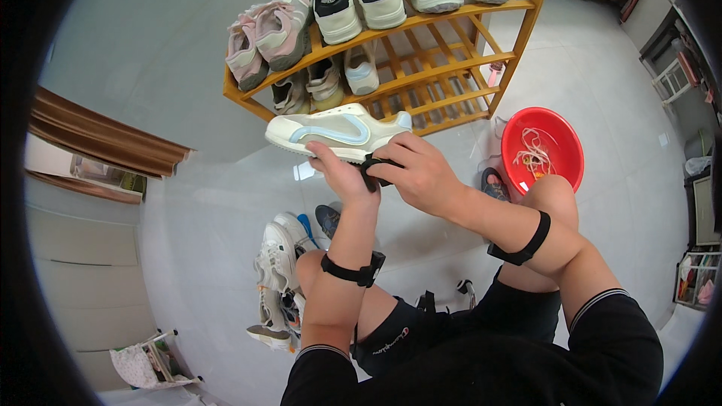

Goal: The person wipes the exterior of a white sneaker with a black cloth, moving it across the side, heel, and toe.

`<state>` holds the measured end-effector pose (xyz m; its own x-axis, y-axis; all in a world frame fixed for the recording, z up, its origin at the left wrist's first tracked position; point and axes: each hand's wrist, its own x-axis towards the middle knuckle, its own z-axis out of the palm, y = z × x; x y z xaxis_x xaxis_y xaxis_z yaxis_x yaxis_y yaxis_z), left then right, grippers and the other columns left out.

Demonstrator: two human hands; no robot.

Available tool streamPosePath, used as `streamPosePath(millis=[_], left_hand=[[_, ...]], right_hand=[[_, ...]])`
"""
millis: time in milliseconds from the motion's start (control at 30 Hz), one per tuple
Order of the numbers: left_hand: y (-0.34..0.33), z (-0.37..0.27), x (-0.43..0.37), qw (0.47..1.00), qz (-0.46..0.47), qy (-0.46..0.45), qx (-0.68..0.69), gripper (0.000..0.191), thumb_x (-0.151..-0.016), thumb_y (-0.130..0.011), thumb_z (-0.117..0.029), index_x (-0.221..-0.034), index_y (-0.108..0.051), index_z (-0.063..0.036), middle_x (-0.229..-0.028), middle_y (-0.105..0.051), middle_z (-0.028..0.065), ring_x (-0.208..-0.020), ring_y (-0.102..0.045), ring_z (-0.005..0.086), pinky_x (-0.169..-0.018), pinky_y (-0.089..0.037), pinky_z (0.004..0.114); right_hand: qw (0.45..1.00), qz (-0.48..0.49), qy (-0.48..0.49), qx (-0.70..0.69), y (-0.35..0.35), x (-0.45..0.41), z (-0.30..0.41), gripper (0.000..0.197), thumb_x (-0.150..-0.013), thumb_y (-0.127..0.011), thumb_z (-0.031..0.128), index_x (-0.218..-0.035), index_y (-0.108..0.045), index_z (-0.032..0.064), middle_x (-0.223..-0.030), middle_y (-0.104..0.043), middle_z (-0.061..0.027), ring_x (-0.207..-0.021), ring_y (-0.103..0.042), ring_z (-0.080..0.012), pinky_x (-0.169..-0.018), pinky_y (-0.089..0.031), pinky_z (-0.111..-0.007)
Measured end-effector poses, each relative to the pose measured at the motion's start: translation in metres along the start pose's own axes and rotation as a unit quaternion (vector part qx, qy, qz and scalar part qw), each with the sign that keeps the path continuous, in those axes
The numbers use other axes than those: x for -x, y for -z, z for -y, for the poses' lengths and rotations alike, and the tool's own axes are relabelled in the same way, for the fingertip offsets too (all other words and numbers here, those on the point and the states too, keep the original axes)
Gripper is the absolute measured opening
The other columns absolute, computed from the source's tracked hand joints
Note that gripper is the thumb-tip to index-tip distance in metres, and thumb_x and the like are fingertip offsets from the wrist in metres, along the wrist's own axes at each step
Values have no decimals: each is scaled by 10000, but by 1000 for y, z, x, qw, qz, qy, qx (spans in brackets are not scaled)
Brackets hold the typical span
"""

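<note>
A white sneaker (333, 131) with a light blue curved stripe is held up on its side in front of the shoe rack, its toe pointing left. My left hand (341, 175) grips it from below, with the thumb against the sole edge. A black strap (369, 175) circles my left wrist. At that strap, close to the shoe's heel, are the bent fingers of my right hand (420, 172), which seem to pinch the band. My right thumb is hidden.
A wooden shoe rack (451, 70) carries several pairs, including pink sneakers (282, 31). On the right, a red basin (569, 149) contains white shoelaces (531, 152). More white sneakers (276, 254) stand beside my left leg, near a blue-handled item (306, 227). A brown curtain (107, 132) hangs at left.
</note>
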<state>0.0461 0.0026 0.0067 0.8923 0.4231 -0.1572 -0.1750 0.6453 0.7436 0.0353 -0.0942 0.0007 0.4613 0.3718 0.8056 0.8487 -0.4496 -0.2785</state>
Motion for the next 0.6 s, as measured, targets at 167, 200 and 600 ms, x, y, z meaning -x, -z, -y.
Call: streamPosePath(millis=[167, 200, 600], left_hand=[[9, -10, -10, 991, 105, 27, 82, 584, -780, -194, -515, -1173, -198, -81, -1171, -298, 95, -1043, -351, 251, -840, -340, 359], [6, -12, -8, 992, 74, 49, 84, 590, -778, -131, -523, -1155, -271, -91, -1165, -326, 92, -1035, -366, 257, -831, -351, 360], [23, 3, -17, 933, 242, 242, 115, 515, -784, -207, -500, -1042, -390, -93, -941, -484, 88, -816, -492, 226, -699, -421, 344]], right_hand=[[1000, 0, 23, -2, 8, -4, -3, 203, -512, -515, -11, -697, -535, 71, -773, -498, -26, -705, -440, -204, -612, -397, -265], [1000, 0, 26, -9, 9, -4, -2, 217, -508, -516, -16, -705, -538, 72, -781, -501, -27, -712, -438, -207, -612, -397, -266], [990, -87, 45, -100, 18, -8, -1, 339, -449, -498, -93, -737, -543, 79, -832, -503, -37, -733, -427, -233, -637, -373, -294]])
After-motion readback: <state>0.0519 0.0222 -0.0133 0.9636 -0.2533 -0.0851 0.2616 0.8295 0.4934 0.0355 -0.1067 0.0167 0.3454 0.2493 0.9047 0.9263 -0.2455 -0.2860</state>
